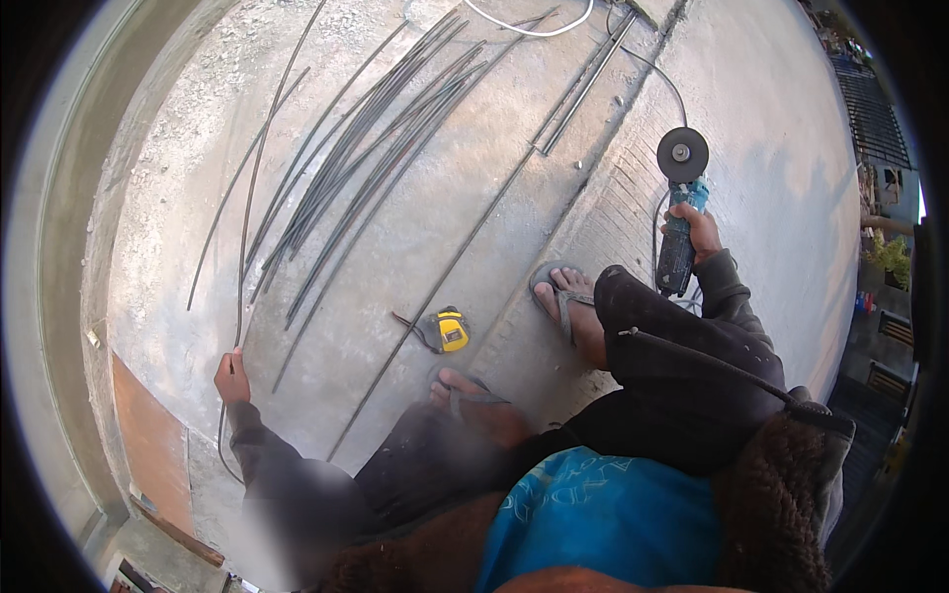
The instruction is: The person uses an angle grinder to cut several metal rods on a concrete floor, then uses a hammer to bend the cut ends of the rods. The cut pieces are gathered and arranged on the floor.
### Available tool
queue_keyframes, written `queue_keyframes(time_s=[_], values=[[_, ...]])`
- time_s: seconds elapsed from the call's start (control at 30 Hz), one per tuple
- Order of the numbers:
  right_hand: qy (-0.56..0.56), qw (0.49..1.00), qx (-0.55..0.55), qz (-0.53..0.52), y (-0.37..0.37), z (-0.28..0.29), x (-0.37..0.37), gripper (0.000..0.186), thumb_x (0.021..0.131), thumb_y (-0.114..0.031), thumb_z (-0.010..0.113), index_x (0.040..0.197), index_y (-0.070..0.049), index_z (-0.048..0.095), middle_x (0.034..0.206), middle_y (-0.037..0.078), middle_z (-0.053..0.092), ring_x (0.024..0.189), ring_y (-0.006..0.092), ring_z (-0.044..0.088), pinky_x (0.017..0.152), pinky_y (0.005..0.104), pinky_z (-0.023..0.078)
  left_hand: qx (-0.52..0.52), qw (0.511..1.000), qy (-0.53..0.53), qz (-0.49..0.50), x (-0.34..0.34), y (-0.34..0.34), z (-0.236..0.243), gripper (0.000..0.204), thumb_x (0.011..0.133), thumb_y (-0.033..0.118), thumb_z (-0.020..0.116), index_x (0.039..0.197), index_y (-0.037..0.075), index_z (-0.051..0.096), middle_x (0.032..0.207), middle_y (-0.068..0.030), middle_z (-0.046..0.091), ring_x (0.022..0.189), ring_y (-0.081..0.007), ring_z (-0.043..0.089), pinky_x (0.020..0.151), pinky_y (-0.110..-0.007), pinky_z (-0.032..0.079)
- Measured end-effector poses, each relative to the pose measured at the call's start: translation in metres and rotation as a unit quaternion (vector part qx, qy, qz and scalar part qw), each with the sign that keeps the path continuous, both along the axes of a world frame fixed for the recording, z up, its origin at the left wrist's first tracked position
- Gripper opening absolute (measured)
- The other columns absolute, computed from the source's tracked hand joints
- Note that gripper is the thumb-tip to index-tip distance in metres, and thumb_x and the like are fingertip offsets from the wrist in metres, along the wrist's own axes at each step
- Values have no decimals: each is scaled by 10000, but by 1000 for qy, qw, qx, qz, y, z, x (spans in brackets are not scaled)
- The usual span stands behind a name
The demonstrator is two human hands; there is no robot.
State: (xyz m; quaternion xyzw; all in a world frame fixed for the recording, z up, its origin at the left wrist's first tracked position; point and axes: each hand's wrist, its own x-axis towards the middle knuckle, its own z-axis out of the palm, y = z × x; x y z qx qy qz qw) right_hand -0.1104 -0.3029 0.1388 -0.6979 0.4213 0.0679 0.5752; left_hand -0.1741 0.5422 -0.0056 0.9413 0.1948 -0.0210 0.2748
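Note:
My left hand (232, 378) is closed around a long thin steel rod (243, 267), which runs up and away from it and curves below the wrist. At the right, my right hand (700, 232) grips the body of a teal and black angle grinder (676, 259). The grinder's dark round disc (696, 148) points away from me, held apart from any rod. Between my hands, a yellow and black tape measure (452, 332) lies on the concrete beside another long rod (473, 243). Several loose rods (341, 168) lie in a bunch beyond my left hand.
My sandalled feet (583, 321) are on the concrete floor. A groove (593, 178) crosses it diagonally, with metal bars (590, 84) lying alongside at the far end. A black cord (674, 84) runs beyond the grinder. A white cable (539, 35) lies at the top. Brown board (150, 440) lies at left.

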Motion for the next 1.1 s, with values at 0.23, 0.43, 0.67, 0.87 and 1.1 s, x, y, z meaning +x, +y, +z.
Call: queue_keyframes(time_s=[0.23,0.43,0.67,0.87,1.1], values=[[-26,996,79,-41,-17,1,3,294,815,-242,660,977,-2,605,783,119,643,638,218,637,577,344,528,31,999,-27,-28,10,-30,70,501,968,327,614,647,-6,421,590,-57,293,595,-122,290,529,-337,277],[-55,987,145,-33,-25,-20,19,336,813,-277,647,1000,-6,574,813,125,643,651,229,636,605,369,553,58,998,3,-21,76,-66,32,541,975,461,559,721,-15,530,632,-145,481,596,-248,413,599,-382,389],[-89,970,225,-24,-4,-18,27,382,809,-269,658,1068,-15,535,876,114,619,733,252,646,645,417,562,165,975,131,-65,100,-28,-22,537,965,520,490,975,8,652,987,-239,663,953,-390,623,838,-467,479],[-131,956,261,-5,12,-13,36,411,807,-333,649,1040,-4,571,833,130,642,686,248,661,686,411,592,144,987,40,-56,129,-74,1,347,966,359,573,1032,27,650,1016,-192,678,985,-312,649,852,-418,501],[-144,920,365,-4,14,-23,56,428,822,-309,643,1107,-6,543,944,106,637,840,232,673,817,472,573,-295,888,80,-344,138,-431,120,448,935,355,636,1206,0,606,1049,-155,698,1024,-244,666,891,-360,513]])
